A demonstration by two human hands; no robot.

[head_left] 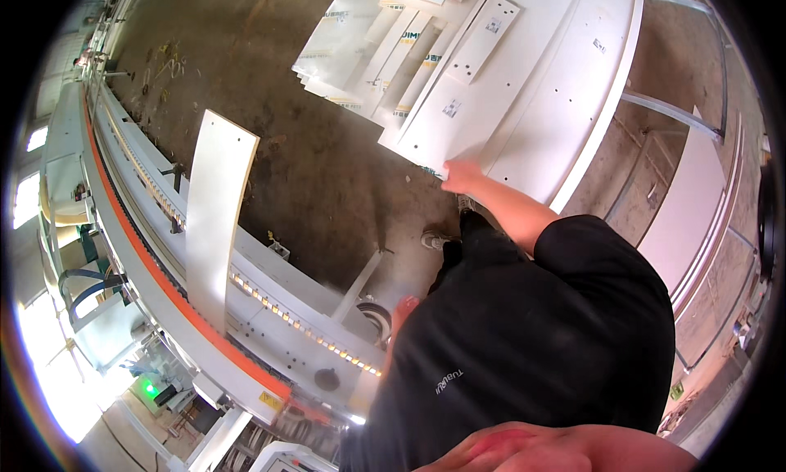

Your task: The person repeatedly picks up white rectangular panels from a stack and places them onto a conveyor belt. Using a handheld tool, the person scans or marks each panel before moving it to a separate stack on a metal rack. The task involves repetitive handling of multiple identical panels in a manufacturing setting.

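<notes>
My right arm reaches out to the near end of a long white panel (512, 103), one of several lying stacked side by side. At that end, my right hand (463, 176) has its fingers closed over the edge, near a corner. Small dark holes and a printed label mark the panel's face. A shorter white strip (485, 42) with holes rests on top. Close to my black shirt, my left hand (402, 311) shows only in part beside the machine's near side; its fingers are blurred and mostly hidden.
A long edge-banding type machine (184, 304) with an orange strip runs along the left. One white board (218, 202) sticks out of it across the rollers. Metal rack bars (671, 112) and a leaning pale panel (688, 202) stand on the right. Brown floor (319, 165) lies between.
</notes>
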